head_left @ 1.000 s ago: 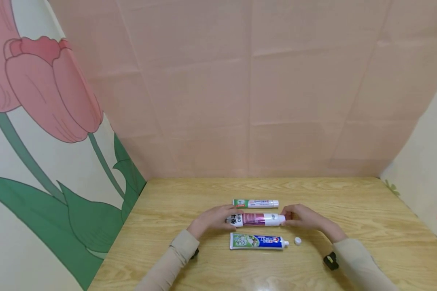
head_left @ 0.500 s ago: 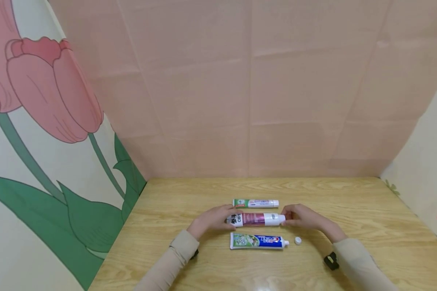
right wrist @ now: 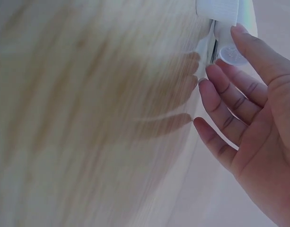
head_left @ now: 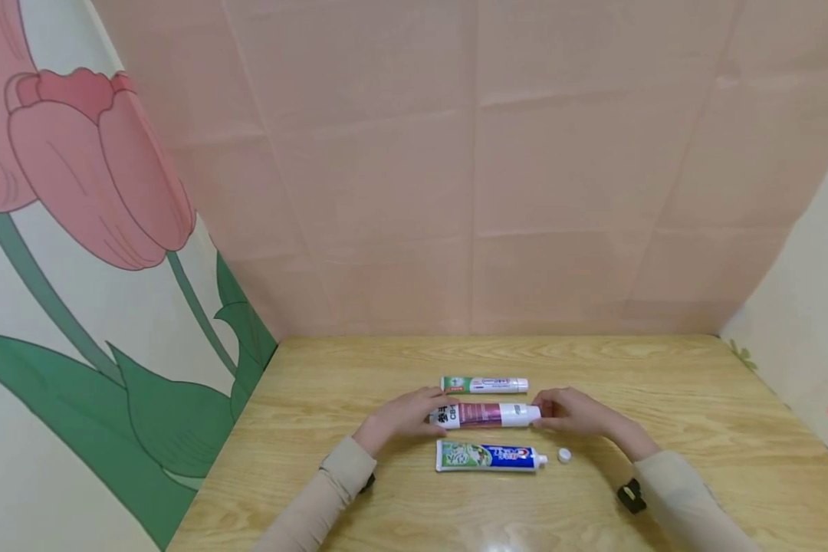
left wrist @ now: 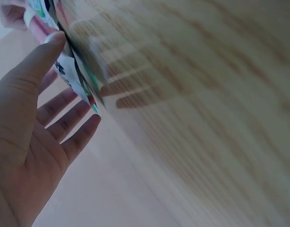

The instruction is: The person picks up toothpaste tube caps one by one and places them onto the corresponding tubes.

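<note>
A pink-and-white toothpaste tube (head_left: 480, 415) lies across the table between both hands. At its flat tail end, my left hand (head_left: 405, 414) grips it, the thumb (left wrist: 55, 40) on the near side and fingers behind. My right hand (head_left: 579, 415) is at the other end, thumb and forefinger pinching the tube's white cap (head_left: 534, 414); its remaining fingers (right wrist: 215, 137) spread loosely near the tabletop. Nearer the body lies a blue-and-green toothpaste tube (head_left: 490, 456) with its nozzle bare. A loose white cap (head_left: 564, 455) sits just right of that nozzle.
Behind the pink tube lies a smaller green-and-white toothpaste tube (head_left: 490, 385), capped. The wood-grain table (head_left: 359, 360) ends at a pink cloth backdrop (head_left: 386, 192). A wall with painted tulips (head_left: 90, 169) stands at the left, a pale wall (head_left: 800, 307) at the right.
</note>
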`<state>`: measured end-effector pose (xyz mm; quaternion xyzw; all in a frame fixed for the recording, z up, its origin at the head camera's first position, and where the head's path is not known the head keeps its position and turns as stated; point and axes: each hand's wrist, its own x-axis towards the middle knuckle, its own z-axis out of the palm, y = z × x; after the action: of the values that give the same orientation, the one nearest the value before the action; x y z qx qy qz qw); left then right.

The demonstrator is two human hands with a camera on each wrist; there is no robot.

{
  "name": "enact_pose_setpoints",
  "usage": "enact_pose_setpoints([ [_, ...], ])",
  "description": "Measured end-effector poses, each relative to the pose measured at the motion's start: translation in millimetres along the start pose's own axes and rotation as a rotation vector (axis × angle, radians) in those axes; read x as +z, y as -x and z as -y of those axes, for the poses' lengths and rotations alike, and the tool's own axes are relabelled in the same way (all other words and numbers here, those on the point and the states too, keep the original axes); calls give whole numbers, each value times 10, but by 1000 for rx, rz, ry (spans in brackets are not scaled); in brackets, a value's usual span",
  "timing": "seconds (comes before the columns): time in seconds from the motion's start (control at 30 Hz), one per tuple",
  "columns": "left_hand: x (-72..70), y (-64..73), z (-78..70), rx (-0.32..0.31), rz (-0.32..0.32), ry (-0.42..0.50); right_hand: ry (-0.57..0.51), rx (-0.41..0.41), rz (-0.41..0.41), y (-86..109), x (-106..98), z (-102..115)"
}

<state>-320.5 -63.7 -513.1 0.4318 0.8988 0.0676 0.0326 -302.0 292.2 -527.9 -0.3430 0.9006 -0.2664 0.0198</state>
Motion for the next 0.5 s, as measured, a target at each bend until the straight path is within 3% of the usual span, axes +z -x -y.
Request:
enact_pose_setpoints([
  [0.5,-14,67,-32,104,-104,-126,9,-106,-126,197,-12,11],
])
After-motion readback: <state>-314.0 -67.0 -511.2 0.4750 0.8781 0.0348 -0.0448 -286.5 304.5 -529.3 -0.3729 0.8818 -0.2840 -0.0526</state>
